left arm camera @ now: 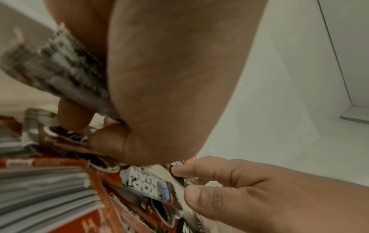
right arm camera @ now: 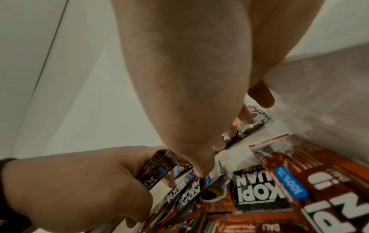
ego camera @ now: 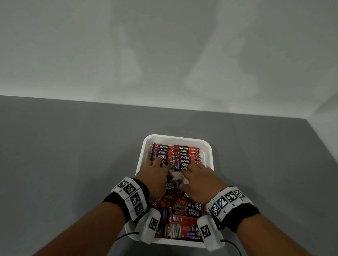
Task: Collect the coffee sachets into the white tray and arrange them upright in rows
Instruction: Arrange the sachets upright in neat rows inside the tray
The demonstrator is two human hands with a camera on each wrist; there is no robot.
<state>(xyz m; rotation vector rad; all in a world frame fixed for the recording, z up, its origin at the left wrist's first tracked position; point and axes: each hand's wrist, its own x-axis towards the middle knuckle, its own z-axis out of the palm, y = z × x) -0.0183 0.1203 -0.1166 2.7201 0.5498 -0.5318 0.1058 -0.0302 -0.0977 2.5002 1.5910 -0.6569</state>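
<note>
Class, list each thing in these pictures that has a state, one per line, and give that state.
White tray: partly filled, on the grey table.
Far sachets: upright, two rows.
Near sachets: loose, lying flat in a heap.
Left hand: grips a sachet.
Right hand: fingers on the front sachet of the right row.

You are working over a plain grey table point(ego camera: 63, 161) that meets a pale wall at its far edge and another at its right side. The only thing standing directly on it is the white tray point(ego camera: 178, 138), a rounded rectangle set near the middle, its long side running away from you and its near end close to the table's front edge. Two thin black cables point(ego camera: 237, 252) from your wrist units hang over the bare grey surface just in front of the tray.
</note>
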